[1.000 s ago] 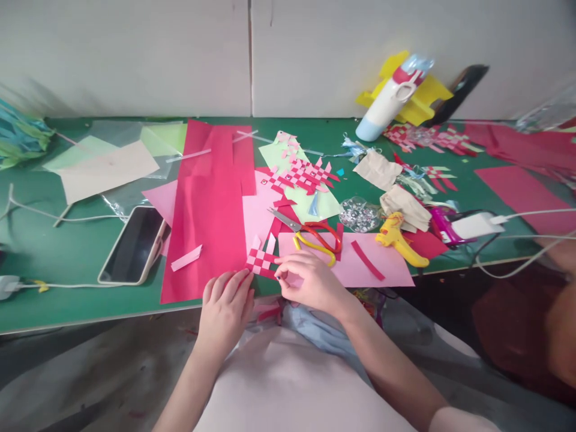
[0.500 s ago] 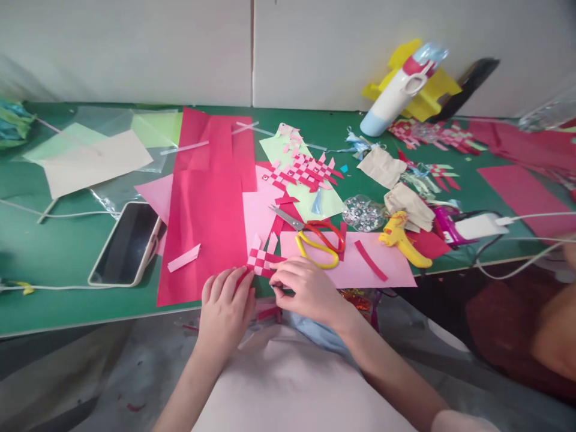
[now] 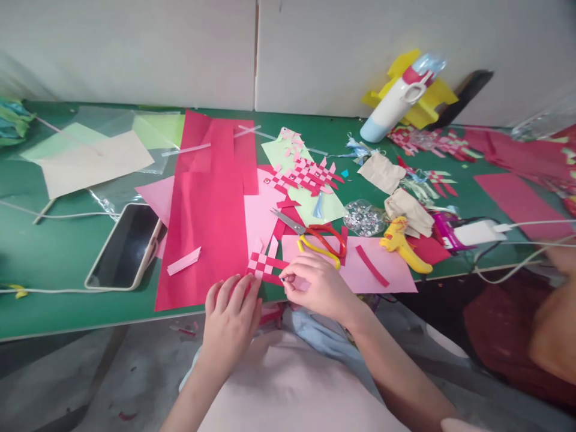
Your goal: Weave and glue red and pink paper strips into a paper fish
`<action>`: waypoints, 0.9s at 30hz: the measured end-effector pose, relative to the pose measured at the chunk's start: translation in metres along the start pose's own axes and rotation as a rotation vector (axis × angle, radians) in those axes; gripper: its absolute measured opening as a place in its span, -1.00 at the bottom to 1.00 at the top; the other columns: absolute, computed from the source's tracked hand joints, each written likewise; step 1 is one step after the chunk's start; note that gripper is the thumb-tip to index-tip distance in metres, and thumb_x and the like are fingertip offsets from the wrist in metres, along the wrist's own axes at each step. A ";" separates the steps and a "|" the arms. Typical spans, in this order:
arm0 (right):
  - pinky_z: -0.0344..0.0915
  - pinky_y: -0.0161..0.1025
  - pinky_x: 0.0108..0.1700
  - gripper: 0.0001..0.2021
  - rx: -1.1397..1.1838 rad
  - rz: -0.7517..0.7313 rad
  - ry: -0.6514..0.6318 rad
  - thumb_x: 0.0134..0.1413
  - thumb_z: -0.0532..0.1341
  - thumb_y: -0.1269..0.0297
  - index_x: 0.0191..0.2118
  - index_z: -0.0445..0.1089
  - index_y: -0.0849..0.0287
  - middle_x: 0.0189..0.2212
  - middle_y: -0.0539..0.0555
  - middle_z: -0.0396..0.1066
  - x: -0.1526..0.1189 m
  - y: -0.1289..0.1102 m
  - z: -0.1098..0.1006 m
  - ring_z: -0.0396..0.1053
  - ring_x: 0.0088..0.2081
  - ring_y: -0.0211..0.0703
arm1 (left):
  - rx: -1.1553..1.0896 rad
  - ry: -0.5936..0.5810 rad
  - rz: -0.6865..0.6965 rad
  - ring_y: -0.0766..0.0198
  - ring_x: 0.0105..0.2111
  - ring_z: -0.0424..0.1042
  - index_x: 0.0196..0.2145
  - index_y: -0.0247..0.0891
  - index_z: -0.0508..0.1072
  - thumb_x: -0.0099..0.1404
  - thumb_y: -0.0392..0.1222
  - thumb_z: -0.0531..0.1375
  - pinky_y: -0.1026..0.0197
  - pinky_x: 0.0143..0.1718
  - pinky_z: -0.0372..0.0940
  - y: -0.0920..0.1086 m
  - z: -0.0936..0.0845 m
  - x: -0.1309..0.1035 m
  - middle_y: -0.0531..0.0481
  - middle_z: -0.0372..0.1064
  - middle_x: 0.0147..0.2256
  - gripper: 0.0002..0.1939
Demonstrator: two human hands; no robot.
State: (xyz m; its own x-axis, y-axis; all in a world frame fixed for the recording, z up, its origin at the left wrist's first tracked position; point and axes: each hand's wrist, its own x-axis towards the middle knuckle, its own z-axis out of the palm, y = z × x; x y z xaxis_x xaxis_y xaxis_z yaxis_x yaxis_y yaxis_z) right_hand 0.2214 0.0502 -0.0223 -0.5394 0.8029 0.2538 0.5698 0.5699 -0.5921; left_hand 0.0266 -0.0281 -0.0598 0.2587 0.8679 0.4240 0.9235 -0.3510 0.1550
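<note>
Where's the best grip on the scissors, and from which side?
Likely by the handle loops. The scissors lie flat on pink paper, red and yellow loops toward the right, blades pointing up-left. Come from the right, above the right hand, fingers through the loops; that keeps clear of the blade tips.

A paper-craft workspace, likely a classroom or hobby room: a green surface (image 3: 54, 252) against a plain white wall (image 3: 135, 48) is strewn with red and pink paper sheets (image 3: 202, 228), woven paper strips (image 3: 306, 174), yellow-handled scissors (image 3: 315, 240) and a yellow glue gun (image 3: 400, 243).
</note>
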 end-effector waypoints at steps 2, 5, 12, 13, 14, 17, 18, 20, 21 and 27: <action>0.31 -0.23 -0.22 -0.86 -0.020 -0.004 -0.008 -0.02 0.18 0.53 -0.42 0.39 0.13 -0.48 -0.01 0.41 0.003 0.001 0.000 0.33 -0.33 -0.16 | -0.010 -0.002 -0.007 0.00 -0.04 0.37 0.05 -0.29 0.41 0.30 -0.28 0.17 -0.08 0.05 0.13 0.001 0.001 -0.002 -0.16 0.48 -0.05 -0.65; 0.28 -0.24 -0.24 -0.87 -0.058 -0.036 -0.040 0.04 0.17 0.50 -0.41 0.41 0.14 -0.48 0.00 0.40 0.012 0.000 0.002 0.32 -0.34 -0.16 | -0.056 0.002 -0.031 0.01 -0.03 0.37 0.03 -0.31 0.41 0.30 -0.30 0.17 -0.08 0.07 0.12 0.004 0.000 -0.007 -0.17 0.48 -0.04 -0.66; 0.24 -0.22 -0.22 -0.86 -0.236 -0.268 -0.188 0.14 0.15 0.48 -0.36 0.44 0.18 -0.40 0.06 0.43 0.041 -0.009 0.023 0.31 -0.27 -0.13 | -0.120 0.040 -0.061 0.00 -0.05 0.37 0.01 -0.32 0.42 0.24 -0.39 0.15 -0.08 0.04 0.16 0.012 0.003 -0.019 -0.18 0.48 -0.06 -0.65; 0.24 -0.21 -0.22 -0.85 -0.268 -0.299 -0.209 0.16 0.15 0.47 -0.36 0.44 0.18 -0.41 0.07 0.42 0.044 -0.010 0.025 0.30 -0.27 -0.12 | -0.124 0.050 -0.078 -0.01 -0.05 0.36 0.00 -0.32 0.42 0.24 -0.40 0.15 -0.08 0.04 0.17 0.013 0.003 -0.021 -0.19 0.47 -0.06 -0.64; 0.24 -0.20 -0.22 -0.85 -0.295 -0.324 -0.233 0.18 0.14 0.46 -0.36 0.43 0.19 -0.41 0.08 0.41 0.046 -0.011 0.027 0.29 -0.27 -0.11 | -0.126 0.059 -0.096 -0.01 -0.04 0.36 0.00 -0.32 0.42 0.23 -0.40 0.15 -0.08 0.03 0.17 0.013 0.004 -0.022 -0.20 0.47 -0.06 -0.64; 0.24 -0.18 -0.21 -0.84 -0.349 -0.344 -0.312 0.21 0.14 0.44 -0.37 0.42 0.21 -0.39 0.11 0.40 0.050 -0.013 0.029 0.29 -0.24 -0.08 | -0.119 0.071 -0.140 -0.02 -0.03 0.35 0.00 -0.30 0.41 0.23 -0.38 0.15 -0.08 0.03 0.18 0.012 0.004 -0.023 -0.20 0.46 -0.05 -0.64; 0.24 -0.18 -0.21 -0.85 -0.363 -0.338 -0.336 0.22 0.14 0.45 -0.36 0.42 0.22 -0.38 0.12 0.40 0.051 -0.013 0.029 0.29 -0.22 -0.08 | -0.115 0.074 -0.151 -0.02 -0.03 0.35 0.00 -0.29 0.41 0.24 -0.38 0.15 -0.08 0.03 0.18 0.011 0.004 -0.023 -0.19 0.46 -0.05 -0.64; 0.24 -0.18 -0.22 -0.86 -0.389 -0.330 -0.369 0.21 0.15 0.46 -0.35 0.43 0.23 -0.36 0.12 0.40 0.052 -0.015 0.028 0.29 -0.21 -0.07 | -0.112 0.071 -0.166 -0.02 -0.03 0.36 0.00 -0.29 0.41 0.24 -0.38 0.16 -0.07 0.03 0.18 0.009 0.003 -0.021 -0.18 0.47 -0.05 -0.65; 0.24 -0.18 -0.23 -0.86 -0.401 -0.324 -0.378 0.20 0.15 0.47 -0.35 0.43 0.23 -0.36 0.12 0.40 0.052 -0.015 0.028 0.30 -0.22 -0.08 | -0.110 0.069 -0.170 -0.02 -0.03 0.36 -0.01 -0.30 0.42 0.24 -0.38 0.17 -0.06 0.03 0.18 0.008 0.003 -0.021 -0.17 0.47 -0.04 -0.65; 0.24 -0.17 -0.21 -0.84 -0.389 -0.289 -0.353 0.22 0.15 0.47 -0.33 0.46 0.22 -0.35 0.12 0.44 0.054 -0.015 0.018 0.30 -0.24 -0.08 | -0.101 0.051 -0.174 -0.04 0.01 0.35 -0.01 -0.32 0.41 0.25 -0.35 0.17 -0.06 0.04 0.17 0.006 0.003 -0.015 -0.16 0.46 0.00 -0.67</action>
State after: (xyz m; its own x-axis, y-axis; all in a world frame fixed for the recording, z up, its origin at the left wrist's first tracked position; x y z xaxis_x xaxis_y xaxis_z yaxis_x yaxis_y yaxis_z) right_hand 0.1728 0.0817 -0.0135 -0.8419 0.5370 0.0540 0.5182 0.8323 -0.1969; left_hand 0.0293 -0.0426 -0.0679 0.0807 0.9006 0.4272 0.9191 -0.2330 0.3176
